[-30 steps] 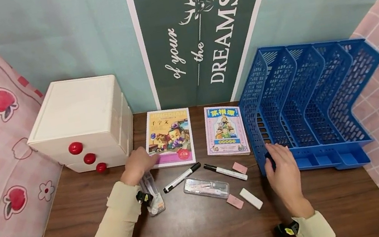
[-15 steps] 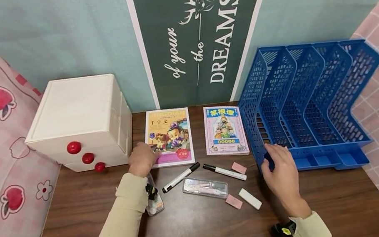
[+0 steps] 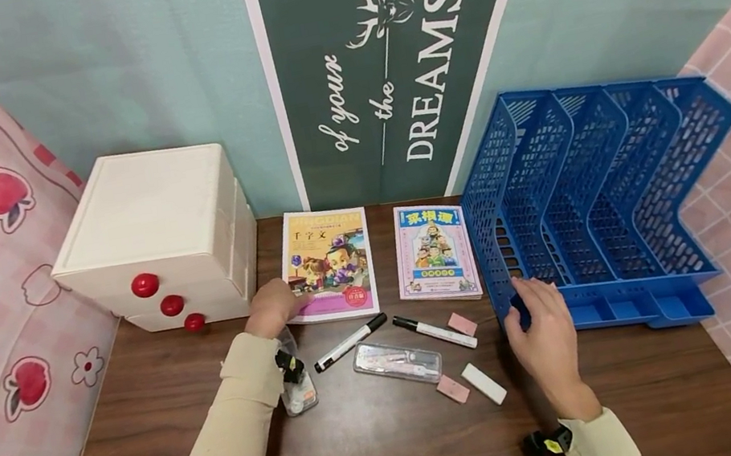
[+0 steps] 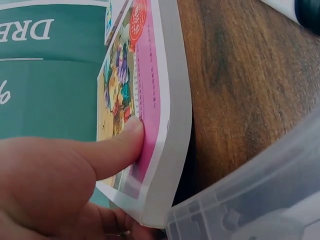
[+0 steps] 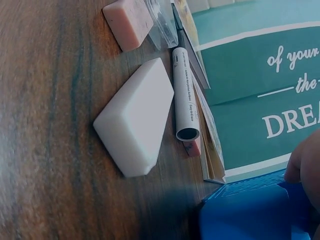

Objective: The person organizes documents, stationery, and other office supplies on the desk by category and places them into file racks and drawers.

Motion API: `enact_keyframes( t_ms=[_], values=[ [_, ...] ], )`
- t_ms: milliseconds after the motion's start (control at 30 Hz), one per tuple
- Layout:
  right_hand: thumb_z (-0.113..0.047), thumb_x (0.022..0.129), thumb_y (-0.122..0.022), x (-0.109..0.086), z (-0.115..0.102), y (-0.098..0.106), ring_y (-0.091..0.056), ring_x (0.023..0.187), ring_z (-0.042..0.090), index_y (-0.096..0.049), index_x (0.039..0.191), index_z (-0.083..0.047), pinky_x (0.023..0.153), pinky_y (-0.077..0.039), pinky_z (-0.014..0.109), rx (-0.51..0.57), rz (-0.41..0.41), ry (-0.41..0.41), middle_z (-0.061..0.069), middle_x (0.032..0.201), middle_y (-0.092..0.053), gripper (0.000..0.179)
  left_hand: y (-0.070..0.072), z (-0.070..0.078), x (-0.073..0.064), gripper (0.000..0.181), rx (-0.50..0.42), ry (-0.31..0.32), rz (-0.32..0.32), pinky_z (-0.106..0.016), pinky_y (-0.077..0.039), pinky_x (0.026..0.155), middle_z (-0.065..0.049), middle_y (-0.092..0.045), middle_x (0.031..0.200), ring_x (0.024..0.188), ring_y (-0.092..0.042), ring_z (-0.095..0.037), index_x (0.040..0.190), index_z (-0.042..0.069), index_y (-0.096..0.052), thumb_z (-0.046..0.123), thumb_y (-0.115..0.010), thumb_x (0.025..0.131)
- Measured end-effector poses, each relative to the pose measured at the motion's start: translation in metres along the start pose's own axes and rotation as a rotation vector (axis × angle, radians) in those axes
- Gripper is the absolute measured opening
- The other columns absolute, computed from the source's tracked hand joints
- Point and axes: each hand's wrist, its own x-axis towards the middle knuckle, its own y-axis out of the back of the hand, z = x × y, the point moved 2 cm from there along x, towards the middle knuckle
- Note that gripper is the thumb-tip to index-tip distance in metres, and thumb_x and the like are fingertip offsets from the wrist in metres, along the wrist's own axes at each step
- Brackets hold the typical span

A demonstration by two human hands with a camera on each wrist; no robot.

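Left hand (image 3: 274,307) holds the yellow-and-pink paperback book (image 3: 327,259) by its 7 o'clock corner

The step in hand, as I judge it, is taking up the book from the brown wooden tabletop (image 3: 390,452). The left grip is pinching the book: the thumb (image 4: 127,140) lies upon the cover, while the other fingers go below the edge, mostly hidden. This corner seems slightly raised. The book is near 11 o'clock from the tabletop's middle, and the white plastic drawer cabinet (image 3: 156,208) stands at its 9 o'clock.

The right hand (image 3: 545,331) touches the blue plastic rack (image 3: 629,287) at its 8 o'clock corner; whether this grip is firm or only resting, I cannot tell.

The next move calls for, in my opinion, a secure pinch and an upward lift, because a clear plastic case (image 3: 301,394) lies under the left wrist and a white marker pen with black cap (image 3: 351,342) is just beside the book at 6 o'clock. A low sideways pull could disturb both.
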Motion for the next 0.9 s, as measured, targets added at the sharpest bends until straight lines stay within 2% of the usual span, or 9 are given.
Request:
enact_keyframes(
  t_ms=[133,367,633,733,900],
  values=[
    [0.006,0.085,-0.068,-0.0013,0.0012,-0.0006,-0.053,0.126,0.045,-0.064,0.127,0.009,0.119,-0.027,0.052,-0.004,0.002,-0.001,0.028,0.127,-0.064,0.043,-0.0018,-0.0024,0.0000,0.060,-0.041,-0.004,0.006,-0.045,-0.055,0.084,-0.029,-0.068,0.115,0.090,-0.066,-0.033,0.117,-0.017,-0.063,0.039,-0.069,0.095],
    [0.006,0.085,-0.068,-0.0018,0.0028,-0.0015,-0.053,0.126,0.045,-0.064,0.127,0.009,0.120,-0.027,0.052,0.002,0.001,0.003,0.028,0.127,-0.064,0.042,-0.0027,-0.0017,-0.0018,0.058,-0.052,-0.020,0.023,-0.046,-0.055,0.084,-0.029,-0.068,0.112,0.092,-0.067,-0.035,0.113,-0.016,-0.064,0.039,-0.069,0.095],
    [0.003,0.085,-0.068,-0.0009,0.0037,-0.0018,-0.054,0.126,0.045,-0.065,0.127,0.008,0.116,-0.030,0.057,-0.011,-0.007,0.010,0.027,0.127,-0.064,0.042,-0.0036,0.0003,-0.0048,0.063,-0.133,-0.027,0.053,-0.049,-0.053,0.091,-0.032,-0.062,0.116,0.101,-0.063,-0.038,0.122,-0.019,-0.053,0.035,-0.070,0.094],
    [0.003,0.086,-0.067,-0.0006,0.0042,-0.0017,-0.054,0.126,0.044,-0.065,0.127,0.008,0.116,-0.030,0.058,-0.010,-0.006,0.010,0.027,0.127,-0.064,0.042,-0.0033,0.0011,-0.0056,0.062,-0.180,-0.029,0.057,-0.045,-0.055,0.082,-0.031,-0.060,0.111,0.092,-0.064,-0.036,0.123,-0.018,-0.049,0.033,-0.070,0.093],
    [0.003,0.086,-0.067,-0.0010,0.0049,-0.0011,-0.054,0.125,0.045,-0.065,0.126,0.008,0.116,-0.030,0.058,-0.008,0.000,0.013,0.028,0.126,-0.065,0.041,-0.0065,0.0013,-0.0026,0.057,-0.290,-0.010,0.028,-0.031,-0.054,0.053,-0.030,-0.061,0.105,0.056,-0.066,-0.020,0.122,-0.015,-0.045,0.027,-0.070,0.093]
  ],
)
